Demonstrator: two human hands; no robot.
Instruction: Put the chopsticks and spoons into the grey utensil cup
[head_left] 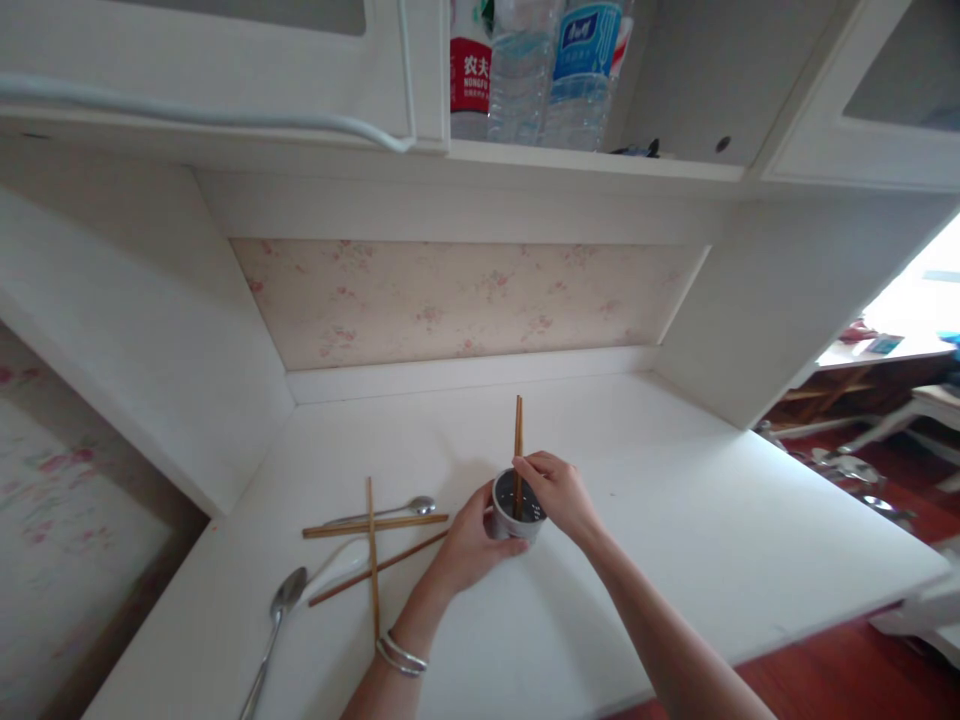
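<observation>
My left hand is wrapped round a light-coloured utensil holder that stands upright on the white counter. The holder's dark inside has several small holes in its bottom. With closed fingers my right hand grips a pair of wooden chopsticks, upright, their lower ends inside the holder. To the left of my left hand, loose chopsticks lie crossed over one another. Among them are a white spoon and a small metal spoon. A larger metal spoon rests further left.
The white counter has side panels left and right and a floral back wall. Above hangs a cabinet shelf with water bottles. A white cable runs along the upper left. Furniture stands beyond the right edge.
</observation>
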